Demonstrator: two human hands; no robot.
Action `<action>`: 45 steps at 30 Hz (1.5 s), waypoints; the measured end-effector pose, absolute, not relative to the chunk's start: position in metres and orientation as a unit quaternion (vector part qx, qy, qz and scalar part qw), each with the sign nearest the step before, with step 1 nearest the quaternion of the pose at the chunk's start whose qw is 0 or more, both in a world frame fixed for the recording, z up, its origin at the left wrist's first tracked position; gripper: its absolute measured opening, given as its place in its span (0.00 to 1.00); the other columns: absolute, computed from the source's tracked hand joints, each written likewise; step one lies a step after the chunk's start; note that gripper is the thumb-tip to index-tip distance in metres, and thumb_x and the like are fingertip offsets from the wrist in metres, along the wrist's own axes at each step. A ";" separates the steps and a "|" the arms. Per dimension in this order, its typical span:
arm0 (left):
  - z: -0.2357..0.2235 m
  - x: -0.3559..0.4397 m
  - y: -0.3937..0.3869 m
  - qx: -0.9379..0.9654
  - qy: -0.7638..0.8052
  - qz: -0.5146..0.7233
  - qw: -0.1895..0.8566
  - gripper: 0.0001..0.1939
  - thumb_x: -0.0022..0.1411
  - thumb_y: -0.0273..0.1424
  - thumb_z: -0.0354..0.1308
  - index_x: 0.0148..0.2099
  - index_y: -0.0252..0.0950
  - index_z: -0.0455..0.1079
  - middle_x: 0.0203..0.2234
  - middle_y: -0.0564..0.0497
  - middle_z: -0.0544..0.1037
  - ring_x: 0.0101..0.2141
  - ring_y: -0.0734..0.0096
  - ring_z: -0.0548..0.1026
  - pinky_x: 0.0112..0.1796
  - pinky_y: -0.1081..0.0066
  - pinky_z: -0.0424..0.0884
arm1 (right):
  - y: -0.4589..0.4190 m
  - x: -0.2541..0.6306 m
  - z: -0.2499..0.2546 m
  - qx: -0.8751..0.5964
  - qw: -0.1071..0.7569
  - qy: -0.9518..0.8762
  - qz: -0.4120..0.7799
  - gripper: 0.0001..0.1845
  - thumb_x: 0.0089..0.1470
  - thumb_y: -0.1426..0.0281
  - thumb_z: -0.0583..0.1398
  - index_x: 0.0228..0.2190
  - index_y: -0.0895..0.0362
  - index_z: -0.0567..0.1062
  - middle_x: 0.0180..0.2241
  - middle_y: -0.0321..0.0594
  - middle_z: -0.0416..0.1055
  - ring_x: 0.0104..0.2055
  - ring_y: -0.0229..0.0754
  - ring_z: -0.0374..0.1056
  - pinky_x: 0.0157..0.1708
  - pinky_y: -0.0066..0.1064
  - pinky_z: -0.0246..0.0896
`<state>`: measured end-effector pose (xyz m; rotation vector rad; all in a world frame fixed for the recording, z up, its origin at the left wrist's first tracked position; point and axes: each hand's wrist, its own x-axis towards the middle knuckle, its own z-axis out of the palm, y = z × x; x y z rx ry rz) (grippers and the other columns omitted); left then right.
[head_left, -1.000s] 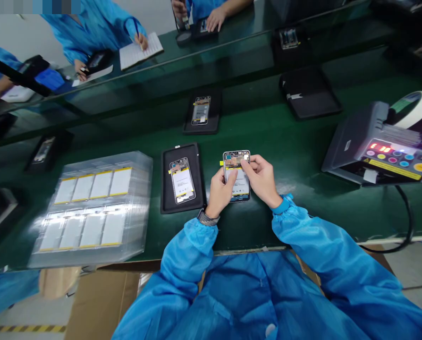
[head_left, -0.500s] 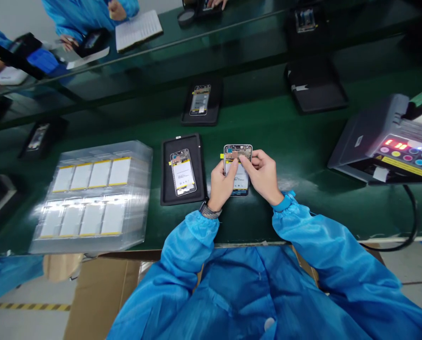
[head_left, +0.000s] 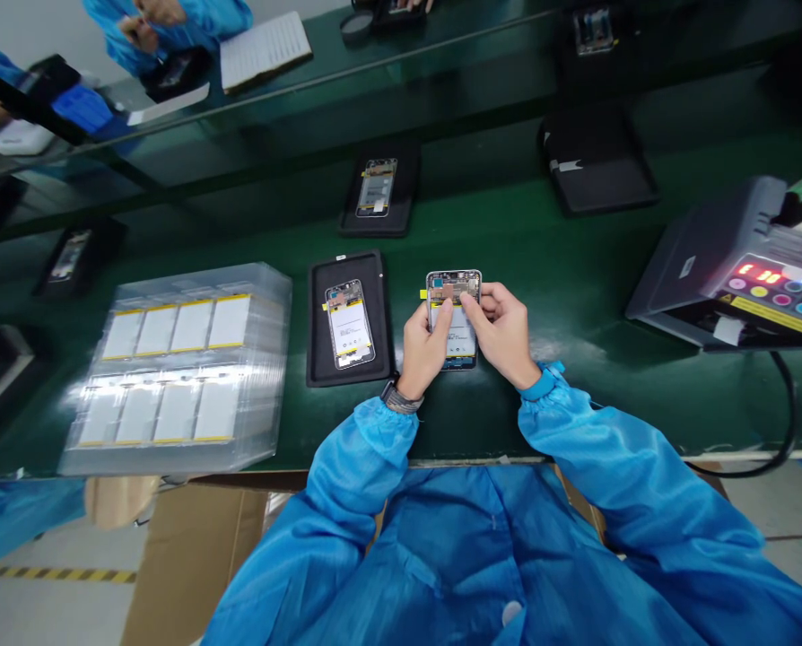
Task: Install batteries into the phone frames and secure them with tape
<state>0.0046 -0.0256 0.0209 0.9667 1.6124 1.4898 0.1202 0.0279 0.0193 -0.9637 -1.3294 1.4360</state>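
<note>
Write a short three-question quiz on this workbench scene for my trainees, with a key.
1. True or false: the left hand and right hand both hold the open-backed metal-framed phone.
2. What lies in the black rectangular tray left of the hands? A) a second phone B) a notebook C) a pair of scissors
3. Fill in the blank: the lit digits on the grey bench machine glow ____.

Key: 1 true; 2 A; 3 red.

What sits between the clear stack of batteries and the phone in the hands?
A black tray holding another open phone, seen in the head view.
</note>
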 end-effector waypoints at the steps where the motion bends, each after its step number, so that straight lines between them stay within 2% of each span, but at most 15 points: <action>1: 0.021 0.005 -0.026 0.377 0.626 0.578 0.363 0.25 0.64 0.53 0.61 0.38 0.33 0.73 0.27 0.51 0.74 0.28 0.73 0.68 0.29 0.75 0.65 | 0.027 0.120 0.019 -0.395 0.464 -0.542 0.579 0.19 0.57 0.52 0.66 0.39 0.54 0.74 0.30 0.37 0.77 0.29 0.40 0.73 0.29 0.30 0.66; 6: 0.021 0.006 -0.026 0.382 0.624 0.580 0.359 0.25 0.65 0.53 0.60 0.40 0.33 0.73 0.28 0.51 0.75 0.29 0.72 0.69 0.30 0.74 0.66 | 0.029 0.121 0.019 -0.384 0.469 -0.546 0.578 0.20 0.59 0.50 0.65 0.38 0.54 0.73 0.29 0.37 0.77 0.28 0.39 0.72 0.27 0.30 0.66; 14: 0.021 0.004 -0.026 0.385 0.616 0.573 0.379 0.27 0.65 0.55 0.58 0.42 0.33 0.73 0.29 0.50 0.75 0.29 0.72 0.70 0.29 0.74 0.67 | 0.029 0.122 0.016 -0.382 0.466 -0.562 0.566 0.20 0.58 0.51 0.66 0.40 0.54 0.74 0.30 0.37 0.78 0.31 0.42 0.74 0.30 0.32 0.70; 21: 0.016 0.000 -0.024 0.374 0.608 0.563 0.417 0.30 0.61 0.59 0.60 0.39 0.33 0.73 0.26 0.51 0.74 0.26 0.73 0.68 0.26 0.74 0.64 | 0.030 0.123 0.013 -0.377 0.466 -0.545 0.586 0.21 0.57 0.51 0.67 0.39 0.54 0.73 0.31 0.38 0.79 0.29 0.41 0.75 0.28 0.31 0.69; 27: 0.018 0.002 -0.025 0.373 0.618 0.563 0.404 0.26 0.63 0.55 0.60 0.38 0.34 0.72 0.26 0.52 0.73 0.25 0.74 0.68 0.26 0.74 0.65 | 0.032 0.123 0.013 -0.400 0.454 -0.547 0.579 0.21 0.55 0.51 0.67 0.39 0.55 0.73 0.31 0.39 0.79 0.29 0.41 0.74 0.28 0.32 0.68; 34: 0.014 0.006 -0.026 0.380 0.648 0.555 0.358 0.23 0.68 0.51 0.56 0.38 0.34 0.71 0.27 0.51 0.74 0.27 0.73 0.68 0.27 0.74 0.64 | 0.032 0.124 0.011 -0.437 0.436 -0.570 0.542 0.18 0.55 0.53 0.67 0.36 0.55 0.74 0.22 0.33 0.70 0.25 0.40 0.68 0.24 0.30 0.63; 41: 0.017 0.006 -0.026 0.383 0.648 0.565 0.337 0.22 0.69 0.50 0.55 0.39 0.35 0.71 0.28 0.51 0.74 0.27 0.73 0.68 0.27 0.74 0.63 | 0.032 0.123 0.016 -0.396 0.428 -0.561 0.588 0.21 0.58 0.51 0.65 0.41 0.55 0.75 0.28 0.37 0.76 0.28 0.41 0.71 0.27 0.31 0.65; 45: 0.022 0.006 -0.026 0.379 0.648 0.570 0.334 0.23 0.69 0.51 0.56 0.37 0.34 0.71 0.27 0.52 0.73 0.27 0.73 0.67 0.27 0.74 0.63 | 0.033 0.124 0.017 -0.380 0.429 -0.569 0.590 0.20 0.56 0.52 0.66 0.41 0.55 0.74 0.25 0.34 0.73 0.28 0.41 0.70 0.28 0.32 0.66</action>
